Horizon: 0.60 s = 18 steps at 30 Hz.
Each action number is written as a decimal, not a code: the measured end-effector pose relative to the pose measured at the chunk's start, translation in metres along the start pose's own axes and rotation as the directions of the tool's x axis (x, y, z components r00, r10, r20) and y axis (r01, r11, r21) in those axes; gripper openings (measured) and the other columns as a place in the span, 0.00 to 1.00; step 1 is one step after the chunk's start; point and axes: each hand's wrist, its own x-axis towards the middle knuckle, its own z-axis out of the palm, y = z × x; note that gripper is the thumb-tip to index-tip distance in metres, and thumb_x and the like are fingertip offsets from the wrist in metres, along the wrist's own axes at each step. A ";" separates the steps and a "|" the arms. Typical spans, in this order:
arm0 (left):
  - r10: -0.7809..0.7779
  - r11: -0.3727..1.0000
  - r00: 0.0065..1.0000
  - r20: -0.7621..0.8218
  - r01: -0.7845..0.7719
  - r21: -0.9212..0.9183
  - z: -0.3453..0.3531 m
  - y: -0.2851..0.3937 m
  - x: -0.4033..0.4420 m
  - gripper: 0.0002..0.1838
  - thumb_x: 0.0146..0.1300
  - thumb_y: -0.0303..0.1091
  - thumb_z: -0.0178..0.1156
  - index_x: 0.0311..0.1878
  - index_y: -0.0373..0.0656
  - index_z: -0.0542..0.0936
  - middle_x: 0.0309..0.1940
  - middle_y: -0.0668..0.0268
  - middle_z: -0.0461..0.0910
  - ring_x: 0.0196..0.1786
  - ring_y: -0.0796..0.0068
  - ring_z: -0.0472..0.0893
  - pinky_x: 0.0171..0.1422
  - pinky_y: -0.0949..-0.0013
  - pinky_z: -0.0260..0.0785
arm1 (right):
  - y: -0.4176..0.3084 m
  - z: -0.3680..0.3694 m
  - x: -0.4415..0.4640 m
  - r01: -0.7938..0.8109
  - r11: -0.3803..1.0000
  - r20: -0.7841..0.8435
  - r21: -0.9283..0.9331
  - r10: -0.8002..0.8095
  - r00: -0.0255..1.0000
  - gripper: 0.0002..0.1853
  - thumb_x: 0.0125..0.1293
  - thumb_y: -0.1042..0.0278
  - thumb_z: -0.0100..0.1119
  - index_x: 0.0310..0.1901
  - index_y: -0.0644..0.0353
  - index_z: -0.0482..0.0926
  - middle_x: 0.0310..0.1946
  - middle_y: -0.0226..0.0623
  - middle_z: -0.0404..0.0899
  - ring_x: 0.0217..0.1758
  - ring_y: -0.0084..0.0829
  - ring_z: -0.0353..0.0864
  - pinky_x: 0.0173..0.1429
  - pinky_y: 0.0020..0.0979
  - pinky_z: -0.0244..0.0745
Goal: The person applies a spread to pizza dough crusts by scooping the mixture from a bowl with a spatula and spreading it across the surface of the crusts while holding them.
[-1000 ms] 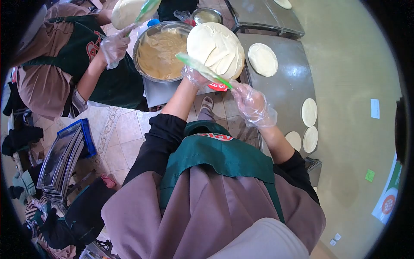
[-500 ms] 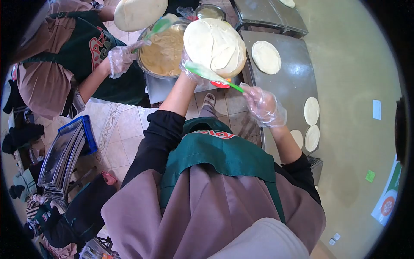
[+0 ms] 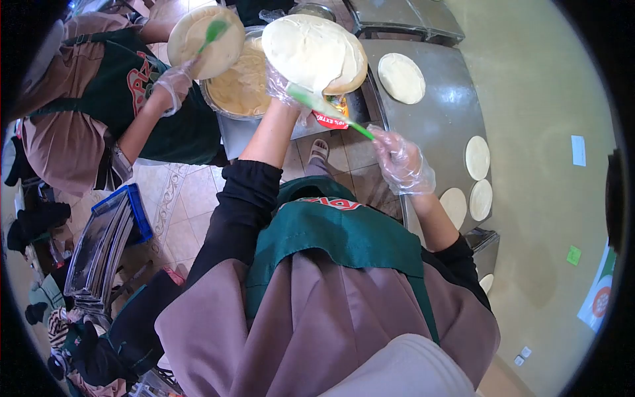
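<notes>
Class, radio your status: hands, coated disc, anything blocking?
Left clear-plastic-gloved hand supporting spread-coated pale round disc. Right gloved hand gripping long green spatula. No obstruction visible.

I count one coated round [image 3: 307, 49] on my left hand [image 3: 281, 85] and one green spatula [image 3: 325, 108] in my right hand [image 3: 403, 161]. One pale round [image 3: 401, 78] lies ahead of my right hand, four more rounds [image 3: 477, 157] to its right, two partly hidden. Left of my left hand are one large bowl [image 3: 241, 83], one co-worker's round [image 3: 188, 47], one co-worker's spatula [image 3: 215, 30].

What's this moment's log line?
left hand: holds coated round base | right hand: grips green spatula | blade: by base's near edge
</notes>
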 end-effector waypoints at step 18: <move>0.215 0.941 0.918 -0.334 -0.103 0.322 0.005 -0.011 0.010 0.31 0.68 0.56 0.41 0.67 0.46 0.60 0.65 0.59 0.65 0.65 0.57 0.66 0.68 0.49 0.60 | 0.022 -0.007 -0.012 -0.100 0.986 -0.239 0.132 0.130 0.962 0.09 0.62 0.76 0.56 0.44 0.61 0.78 0.34 0.47 0.81 0.34 0.45 0.82 0.38 0.37 0.76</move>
